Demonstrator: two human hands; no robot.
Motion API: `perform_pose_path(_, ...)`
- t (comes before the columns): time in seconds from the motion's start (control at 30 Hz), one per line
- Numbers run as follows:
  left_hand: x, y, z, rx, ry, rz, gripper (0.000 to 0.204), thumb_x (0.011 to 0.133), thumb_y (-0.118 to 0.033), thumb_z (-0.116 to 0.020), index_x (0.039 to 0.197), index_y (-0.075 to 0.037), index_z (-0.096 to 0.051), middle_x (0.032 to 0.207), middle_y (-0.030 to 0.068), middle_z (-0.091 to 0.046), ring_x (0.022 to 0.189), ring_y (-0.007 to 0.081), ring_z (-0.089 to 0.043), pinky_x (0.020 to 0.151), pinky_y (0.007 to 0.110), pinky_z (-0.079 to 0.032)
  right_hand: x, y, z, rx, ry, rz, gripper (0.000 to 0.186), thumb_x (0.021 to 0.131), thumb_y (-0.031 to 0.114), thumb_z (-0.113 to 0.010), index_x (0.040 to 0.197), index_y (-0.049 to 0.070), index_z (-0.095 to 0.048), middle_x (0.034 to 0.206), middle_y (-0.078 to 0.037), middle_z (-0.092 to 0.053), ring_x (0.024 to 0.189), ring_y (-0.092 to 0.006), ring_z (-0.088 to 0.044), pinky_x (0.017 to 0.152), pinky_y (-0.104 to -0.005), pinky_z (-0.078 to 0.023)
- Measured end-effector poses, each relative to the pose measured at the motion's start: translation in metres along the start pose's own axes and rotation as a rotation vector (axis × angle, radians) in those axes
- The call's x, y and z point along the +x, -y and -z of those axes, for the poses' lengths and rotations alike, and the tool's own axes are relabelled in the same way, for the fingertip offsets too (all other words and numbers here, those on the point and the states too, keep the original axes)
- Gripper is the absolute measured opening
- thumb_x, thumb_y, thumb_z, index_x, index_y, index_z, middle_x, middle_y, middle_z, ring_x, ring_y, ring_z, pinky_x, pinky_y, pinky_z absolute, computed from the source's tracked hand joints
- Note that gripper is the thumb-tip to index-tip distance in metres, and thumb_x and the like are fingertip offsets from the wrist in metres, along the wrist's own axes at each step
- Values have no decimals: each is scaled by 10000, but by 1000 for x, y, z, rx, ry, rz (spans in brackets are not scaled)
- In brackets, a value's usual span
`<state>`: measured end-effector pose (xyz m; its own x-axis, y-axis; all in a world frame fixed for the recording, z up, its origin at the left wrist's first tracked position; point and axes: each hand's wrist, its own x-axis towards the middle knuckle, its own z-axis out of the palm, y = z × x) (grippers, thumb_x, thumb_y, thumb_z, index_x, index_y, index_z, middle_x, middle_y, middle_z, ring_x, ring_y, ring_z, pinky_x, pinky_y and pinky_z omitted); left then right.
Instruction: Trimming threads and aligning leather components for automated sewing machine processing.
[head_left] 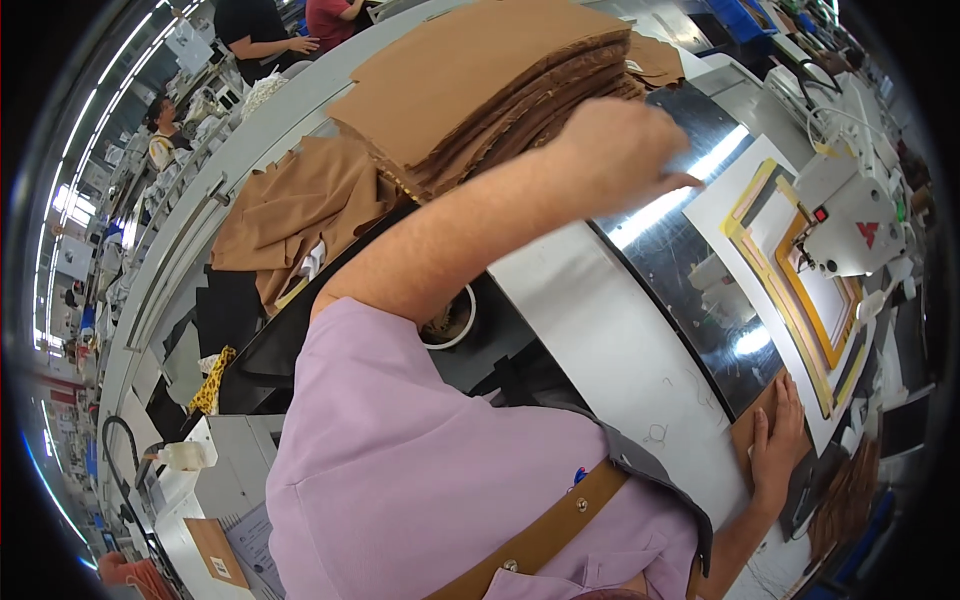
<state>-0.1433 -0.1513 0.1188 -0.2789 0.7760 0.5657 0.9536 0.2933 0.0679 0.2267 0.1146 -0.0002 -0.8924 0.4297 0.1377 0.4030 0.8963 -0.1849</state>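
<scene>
My left hand (pixel 625 155), slightly blurred, is raised over the near edge of a shiny dark metal plate (pixel 660 260). Its fingers are curled in, and whatever they may hold is hidden. Just beyond it rises a thick stack of brown leather-like sheets (pixel 480 75). My right hand (pixel 778 430) lies flat with fingers stretched, touching a brown piece (pixel 748 437) at the lower end of the plate. Beside that hand is a white board (pixel 715 215) bearing a yellow-edged frame template (pixel 790 262), under the head of a white sewing machine (pixel 855 225).
Crumpled brown material (pixel 300 205) hangs left of the stack. A round white-rimmed bin (pixel 455 320) stands below my left forearm. A light grey tabletop (pixel 600 310) runs along the plate. Other people work at the far upper left, and a machine box (pixel 235 470) is at lower left.
</scene>
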Motion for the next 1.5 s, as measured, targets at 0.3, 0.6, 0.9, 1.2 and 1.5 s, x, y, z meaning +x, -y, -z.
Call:
perform_pose_path(0.3,8,177,56,239,285,370,449,863,-431,-788,1091,-45,-788,1068,172,-766,1027,315,-724,917,418,-566,-28,-16,18,-1,99,-129,575,1005,212,-568,1549,68,-449,1617,-167,-416,1518,-353,-352,1271,-505,-211)
perform_pose_path(0.6,15,198,66,148,286,407,266,800,-289,-828,959,-76,-820,919,113,-788,873,222,-749,799,357,-589,-55,-49,18,8,101,-207,554,1052,259,-477,1575,89,-416,1659,-134,-363,1571,-338,-245,1285,-524,-128)
perform_pose_path(0.9,6,203,65,200,100,636,243,742,-301,-830,857,-87,-818,819,106,-771,773,227,-735,752,354,-585,-69,-92,21,97,130,-214,573,994,187,-480,1557,88,-448,1665,-112,-362,1583,-336,-212,1291,-522,-112)
perform_pose_path(1.2,7,223,69,-975,-160,504,184,924,-144,-763,1069,-32,-753,919,-1,-706,847,103,-650,780,265,-540,-76,-61,44,244,-92,-212,491,999,133,-552,1479,31,-533,1537,-167,-518,1466,-323,-434,1231,-431,-291)
perform_pose_path(1.5,6,-86,-47,-1286,446,-397,65,838,-23,-767,890,-12,-730,1006,92,-736,931,184,-684,841,312,-531,-7,14,0,1461,113,-244,728,1093,589,-361,1518,5,-453,1440,-161,-592,1276,-253,-601,1030,-386,-495)
